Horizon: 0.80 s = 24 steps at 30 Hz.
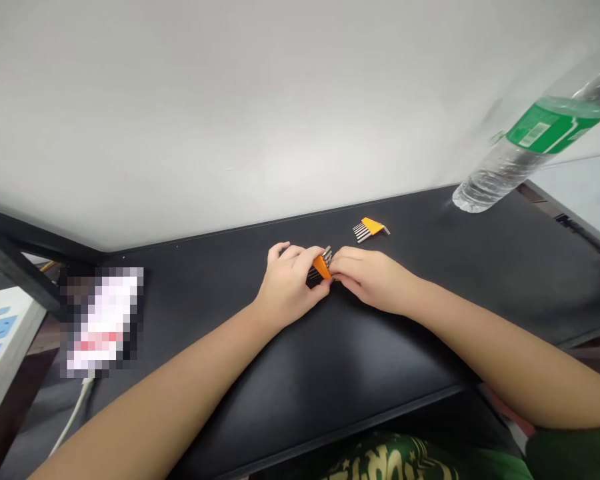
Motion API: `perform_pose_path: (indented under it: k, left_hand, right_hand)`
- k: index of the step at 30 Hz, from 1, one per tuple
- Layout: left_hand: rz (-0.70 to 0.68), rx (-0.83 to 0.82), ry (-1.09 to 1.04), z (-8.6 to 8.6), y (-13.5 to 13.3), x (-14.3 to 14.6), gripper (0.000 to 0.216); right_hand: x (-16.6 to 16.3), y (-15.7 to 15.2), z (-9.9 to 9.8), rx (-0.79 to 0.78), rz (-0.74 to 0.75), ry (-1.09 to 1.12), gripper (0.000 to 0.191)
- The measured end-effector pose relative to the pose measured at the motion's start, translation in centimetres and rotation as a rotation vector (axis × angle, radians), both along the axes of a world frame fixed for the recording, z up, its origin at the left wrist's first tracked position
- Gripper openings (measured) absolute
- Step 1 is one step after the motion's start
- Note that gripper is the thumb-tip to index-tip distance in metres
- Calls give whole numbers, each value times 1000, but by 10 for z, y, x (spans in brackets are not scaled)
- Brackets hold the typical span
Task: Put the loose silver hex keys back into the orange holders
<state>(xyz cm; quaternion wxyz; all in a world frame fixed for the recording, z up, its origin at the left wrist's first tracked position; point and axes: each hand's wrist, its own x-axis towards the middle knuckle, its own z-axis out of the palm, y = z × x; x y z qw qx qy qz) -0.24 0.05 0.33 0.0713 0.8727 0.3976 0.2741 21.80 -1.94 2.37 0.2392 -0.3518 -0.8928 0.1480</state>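
Near the middle of the black tabletop, my left hand (pixel 291 283) is closed around a hex key set (pixel 322 267), an orange holder with several metal keys through it. The keys' bent ends stick up toward my right hand (pixel 363 272). Its fingers are pinched together against the right side of the same set; their tips are partly hidden, so which key they touch I cannot tell. Behind my right hand lies a second hex key set (pixel 373 226), also orange, with its straight keys fanned toward the left and one bent end on the right.
A clear plastic bottle with a green label (pixel 545 127) stands at the back right by the white wall (pixel 230 120). On the left are a pixelated phone-like device (pixel 105 317) with a white cable (pixel 75 413), a power strip (pixel 3 333) and a black frame bar (pixel 23 270).
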Motion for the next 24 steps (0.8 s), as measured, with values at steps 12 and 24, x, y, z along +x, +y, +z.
perform_pose_path:
  k: [12,24]
  left_hand:
    - [-37,-21,-22,-1,3,-1,41]
    - [2,-73,-26,0,5,-2,44]
  right_hand:
    - [5,20,-15,-101,-19,183,14]
    - [26,13,16,-214,-78,-369,8]
